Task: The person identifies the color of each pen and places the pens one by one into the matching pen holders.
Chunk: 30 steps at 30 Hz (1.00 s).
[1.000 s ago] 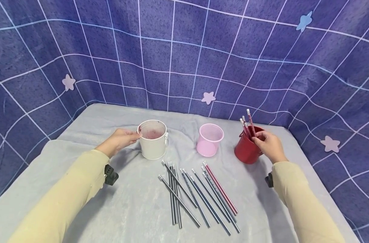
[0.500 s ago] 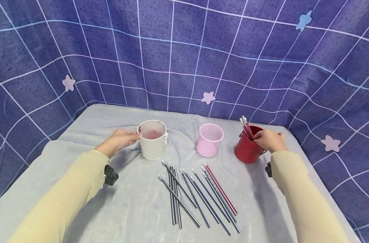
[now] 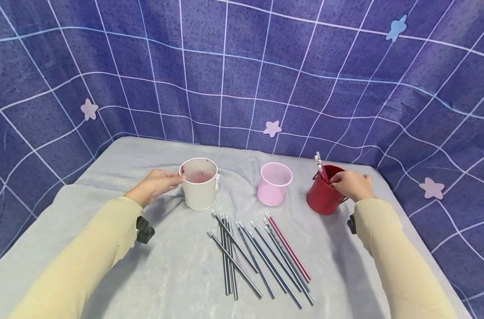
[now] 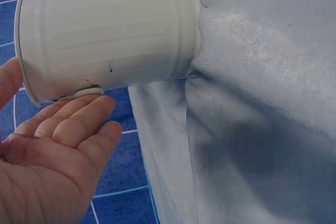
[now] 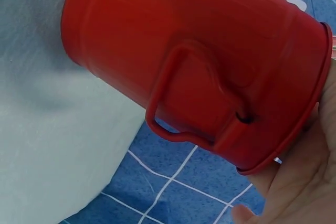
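At the left, a white metal bucket (image 3: 200, 195) stands upright on the cloth. My left hand (image 3: 156, 184) pinches its near-left rim, with the fingers beside the small handle loop in the left wrist view. On the right, a red metal bucket (image 3: 325, 197) tilts slightly; several red pencils (image 3: 319, 167) with white erasers lean out of its left side. My right hand (image 3: 351, 182) reaches over its rim, fingertips inside against the pencils. What those fingers hold is hidden. The right wrist view shows the red bucket's wire handle (image 5: 157, 103) hanging down its side.
A pink cup (image 3: 271, 195) stands between the two buckets. In front lie several dark pencils (image 3: 230, 261), several blue pencils (image 3: 267, 257) and a red pair of pencils (image 3: 289, 246). A purple grid curtain (image 3: 242, 71) closes off the back and sides.
The right hand lowered a red pencil into the red bucket, and its fingers went down inside. The pencils there have shifted leftward together. The left hand has stayed at the white bucket.
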Each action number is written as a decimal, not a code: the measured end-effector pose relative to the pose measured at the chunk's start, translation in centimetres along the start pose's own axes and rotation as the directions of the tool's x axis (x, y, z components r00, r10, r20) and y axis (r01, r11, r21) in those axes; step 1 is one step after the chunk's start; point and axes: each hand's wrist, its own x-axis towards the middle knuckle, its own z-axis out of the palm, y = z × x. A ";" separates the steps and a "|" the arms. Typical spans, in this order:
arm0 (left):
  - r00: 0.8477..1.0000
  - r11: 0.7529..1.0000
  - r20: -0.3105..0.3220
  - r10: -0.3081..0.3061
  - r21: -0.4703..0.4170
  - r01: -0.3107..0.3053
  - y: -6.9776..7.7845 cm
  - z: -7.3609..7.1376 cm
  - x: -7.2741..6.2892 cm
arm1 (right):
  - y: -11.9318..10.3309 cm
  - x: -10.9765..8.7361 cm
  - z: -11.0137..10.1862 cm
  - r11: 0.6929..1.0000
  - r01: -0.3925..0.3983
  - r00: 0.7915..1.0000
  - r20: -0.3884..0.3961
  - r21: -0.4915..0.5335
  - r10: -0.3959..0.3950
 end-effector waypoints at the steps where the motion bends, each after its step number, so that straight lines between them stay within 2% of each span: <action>1: 1.000 1.000 -0.001 0.001 0.001 -0.001 0.0 0.0 0.0 | 0.0 -0.1 0.0 1.000 0.002 1.000 -0.005 0.003 -0.002; 6: 1.000 1.000 -0.005 0.009 0.015 -0.009 0.0 0.1 0.2 | -0.2 -0.7 0.1 0.999 0.038 0.996 -0.078 -0.034 -0.041; 10: 1.000 1.000 -0.001 0.015 0.012 -0.015 0.0 0.0 0.2 | -0.7 -1.7 0.5 0.992 0.077 0.978 -0.185 -0.100 -0.094; 13: 1.000 1.000 0.005 0.010 0.018 -0.010 0.0 -0.1 0.2 | -1.0 -2.4 0.5 0.988 0.093 0.967 -0.225 -0.123 -0.119; 22: 0.999 1.000 0.024 0.025 0.011 -0.025 -0.3 -0.1 -0.1 | -1.7 -3.2 -0.5 0.987 0.113 0.982 -0.137 -0.113 -0.128; 27: 1.000 0.999 0.014 0.020 0.027 -0.021 -0.3 0.0 0.0 | -2.6 -3.8 -1.1 0.982 0.144 0.982 -0.108 -0.119 -0.157; 30: 1.000 0.999 0.003 0.026 0.028 -0.026 -0.3 -0.1 0.0 | -3.4 -4.2 -1.1 0.970 0.193 0.972 -0.109 -0.148 -0.210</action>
